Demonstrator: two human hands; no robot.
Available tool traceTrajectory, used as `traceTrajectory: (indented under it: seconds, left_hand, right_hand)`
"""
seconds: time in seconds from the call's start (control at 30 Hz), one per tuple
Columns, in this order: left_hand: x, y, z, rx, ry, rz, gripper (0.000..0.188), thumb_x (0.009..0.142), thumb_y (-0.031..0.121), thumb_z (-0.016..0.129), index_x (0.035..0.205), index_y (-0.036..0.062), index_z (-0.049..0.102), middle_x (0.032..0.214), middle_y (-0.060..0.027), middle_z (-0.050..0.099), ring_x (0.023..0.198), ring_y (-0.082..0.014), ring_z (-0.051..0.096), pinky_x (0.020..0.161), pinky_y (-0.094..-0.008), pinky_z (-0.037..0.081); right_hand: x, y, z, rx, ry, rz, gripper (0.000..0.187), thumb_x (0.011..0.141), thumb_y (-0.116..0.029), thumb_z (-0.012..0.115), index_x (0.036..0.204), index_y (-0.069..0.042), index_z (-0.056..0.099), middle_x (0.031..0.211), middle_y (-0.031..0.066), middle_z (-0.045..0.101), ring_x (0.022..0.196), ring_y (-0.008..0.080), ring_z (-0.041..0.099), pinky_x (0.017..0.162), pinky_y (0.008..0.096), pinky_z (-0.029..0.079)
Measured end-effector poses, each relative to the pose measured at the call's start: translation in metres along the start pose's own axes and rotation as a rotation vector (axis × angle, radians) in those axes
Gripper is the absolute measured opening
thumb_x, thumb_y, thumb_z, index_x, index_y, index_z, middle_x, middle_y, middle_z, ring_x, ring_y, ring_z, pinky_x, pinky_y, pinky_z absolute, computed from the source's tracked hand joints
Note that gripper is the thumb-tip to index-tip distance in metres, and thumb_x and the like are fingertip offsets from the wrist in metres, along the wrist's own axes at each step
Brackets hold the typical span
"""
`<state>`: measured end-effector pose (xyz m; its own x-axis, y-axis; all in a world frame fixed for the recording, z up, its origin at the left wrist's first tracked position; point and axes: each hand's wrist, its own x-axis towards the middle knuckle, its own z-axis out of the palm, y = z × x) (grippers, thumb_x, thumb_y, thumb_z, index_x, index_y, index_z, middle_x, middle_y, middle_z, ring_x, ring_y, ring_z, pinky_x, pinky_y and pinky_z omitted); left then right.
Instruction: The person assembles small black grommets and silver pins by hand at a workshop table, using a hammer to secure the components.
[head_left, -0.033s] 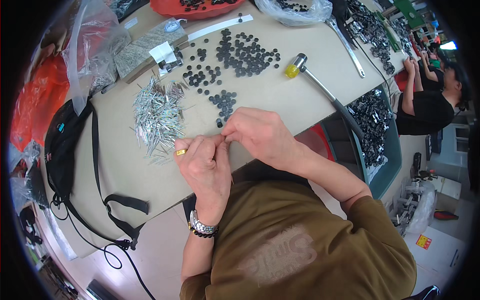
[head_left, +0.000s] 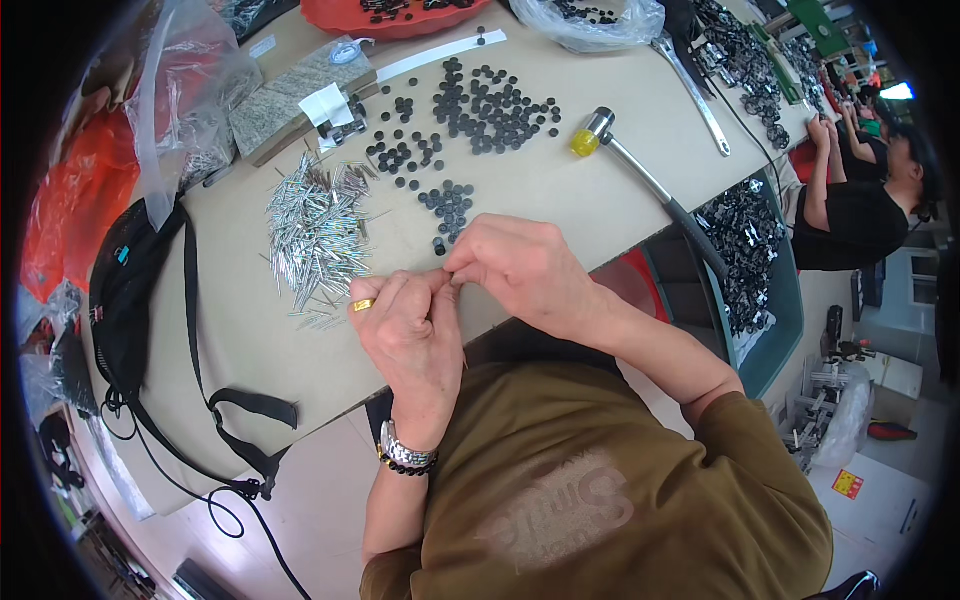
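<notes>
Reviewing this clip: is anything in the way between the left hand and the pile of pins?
Nothing visible: the left hand is right beside the pins, and the nearest black discs lie off to the pile's right.

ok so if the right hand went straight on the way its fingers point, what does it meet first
The right hand would probably meet the left hand first; the two appear to touch, though depth is unclear.
</notes>
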<state>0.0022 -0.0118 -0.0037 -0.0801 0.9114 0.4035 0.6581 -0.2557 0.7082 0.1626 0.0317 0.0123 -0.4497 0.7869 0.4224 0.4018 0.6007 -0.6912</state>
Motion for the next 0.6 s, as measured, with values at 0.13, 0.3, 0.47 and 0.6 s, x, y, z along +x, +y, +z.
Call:
traceTrajectory:
  seconds: [0.13,0.3,0.47,0.6]
  left_hand:
    - [-0.001,0.001,0.000,-0.003,0.015,0.003,0.014,0.073,-0.001,0.080,0.081,0.0069,0.072,0.073,-0.0022,0.063,0.081,-0.0230,0.052,0.081,-0.0371,0.038]
    - [0.001,0.003,0.000,-0.035,0.018,-0.028,0.013,0.072,-0.001,0.081,0.078,0.0057,0.071,0.071,-0.0021,0.062,0.081,-0.0233,0.053,0.081,-0.0370,0.039]
    - [0.001,0.000,0.000,-0.018,0.033,-0.021,0.012,0.072,-0.003,0.080,0.076,0.0038,0.070,0.070,-0.0042,0.063,0.078,-0.0238,0.055,0.079,-0.0375,0.041]
    - [0.000,-0.001,-0.001,-0.003,0.039,0.000,0.012,0.071,-0.004,0.079,0.076,0.0027,0.070,0.070,-0.0052,0.064,0.078,-0.0244,0.055,0.078,-0.0383,0.041]
  right_hand:
    - [-0.002,-0.003,0.000,0.117,0.025,0.085,0.015,0.079,0.006,0.074,0.089,0.000,0.064,0.083,0.0099,0.067,0.078,0.0264,0.067,0.064,0.0350,0.054]
    - [-0.005,0.000,0.009,-0.022,0.069,-0.091,0.013,0.080,0.001,0.072,0.087,-0.002,0.062,0.084,0.0093,0.062,0.077,0.0265,0.065,0.063,0.0360,0.054]
    - [-0.002,-0.009,0.008,-0.233,0.016,-0.156,0.011,0.080,-0.006,0.066,0.086,-0.004,0.057,0.085,0.0073,0.055,0.079,0.0246,0.062,0.062,0.0359,0.054]
    - [-0.001,-0.013,0.004,-0.298,-0.028,-0.175,0.013,0.079,0.000,0.068,0.089,-0.002,0.060,0.089,0.0087,0.061,0.078,0.0251,0.064,0.060,0.0343,0.055]
